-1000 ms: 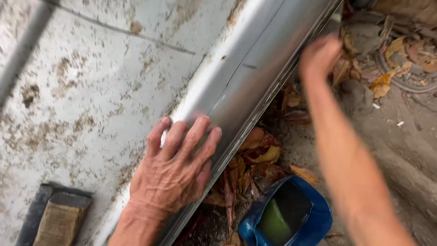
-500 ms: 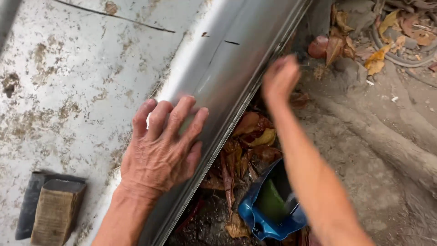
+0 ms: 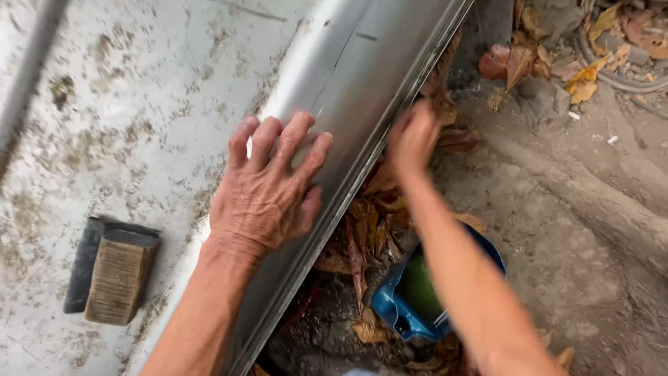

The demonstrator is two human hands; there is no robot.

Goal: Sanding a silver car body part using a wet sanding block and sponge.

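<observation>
My left hand (image 3: pixel 268 191) lies flat with fingers spread on a long bent strip of shiny sheet metal (image 3: pixel 362 76) that runs diagonally along the edge of a stained grey surface (image 3: pixel 139 104). My right hand (image 3: pixel 412 136) is blurred, fingers curled, just below the strip's lower edge, close to it over dry leaves. I cannot tell whether it holds anything or touches the metal.
A dark block with a worn tan pad (image 3: pixel 115 271) rests on the grey surface at the left. Below the strip lie dry brown leaves (image 3: pixel 362 230) and a blue container (image 3: pixel 410 299) on bare dirt. More leaves and a hose lie at the top right.
My right hand has drawn back along the strip's lower edge toward me. My left hand stays flat on the metal.
</observation>
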